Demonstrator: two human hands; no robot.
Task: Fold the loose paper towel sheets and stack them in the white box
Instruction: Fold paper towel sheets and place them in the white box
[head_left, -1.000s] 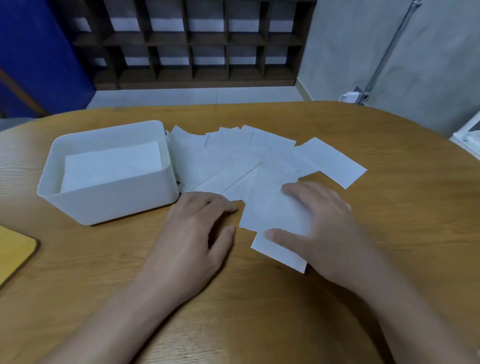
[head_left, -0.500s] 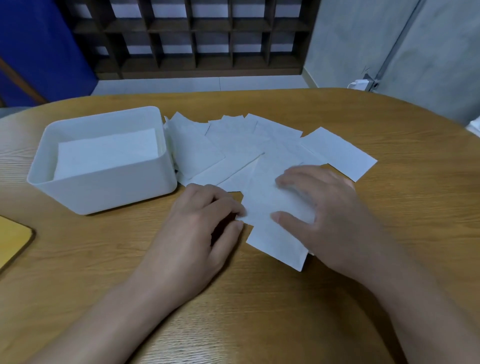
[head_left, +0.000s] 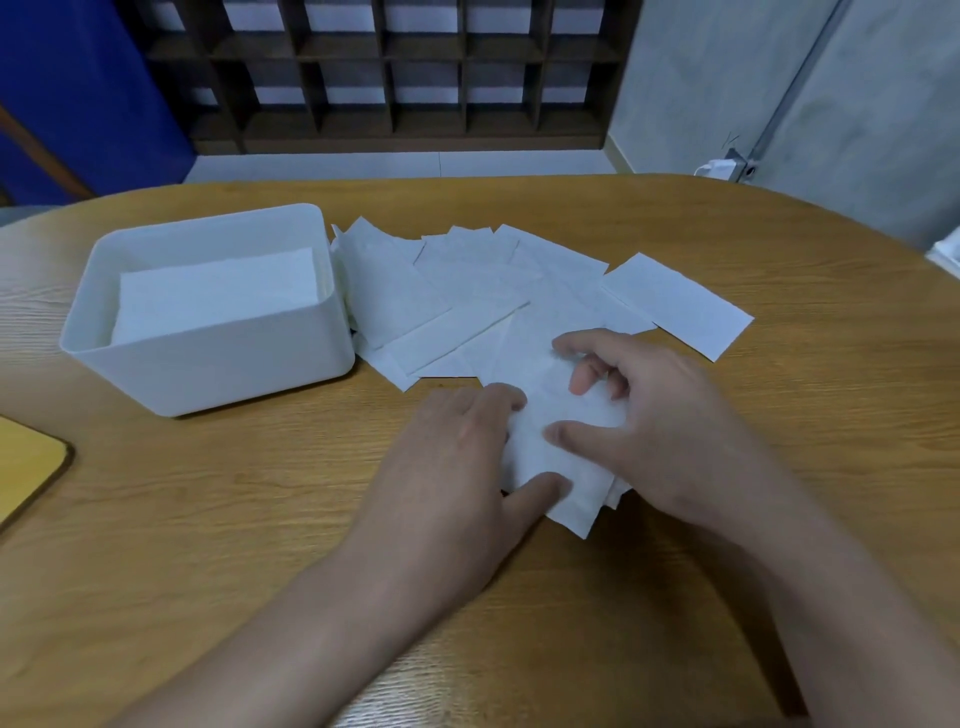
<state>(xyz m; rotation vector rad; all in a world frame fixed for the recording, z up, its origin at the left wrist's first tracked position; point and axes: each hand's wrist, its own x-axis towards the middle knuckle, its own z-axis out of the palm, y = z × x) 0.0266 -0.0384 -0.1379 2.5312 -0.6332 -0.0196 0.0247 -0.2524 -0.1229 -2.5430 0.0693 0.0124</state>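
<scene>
A white box stands on the wooden table at the left, with folded white sheets stacked inside. Several loose paper towel sheets lie fanned out to the right of the box. The nearest sheet lies between my hands. My left hand grips its left edge, thumb on top near the front corner. My right hand holds its right side, fingers curled over the sheet and thumb pressing its middle. The sheet looks slightly lifted and creased.
A yellow flat object lies at the table's left edge. A dark wooden shelf unit stands behind the table. A white plug and cable sit by the wall at the back right.
Both hands have closed in on the nearest sheet. My left hand moved right onto its edge, my right fingers curled, and the sheet slid toward me.
</scene>
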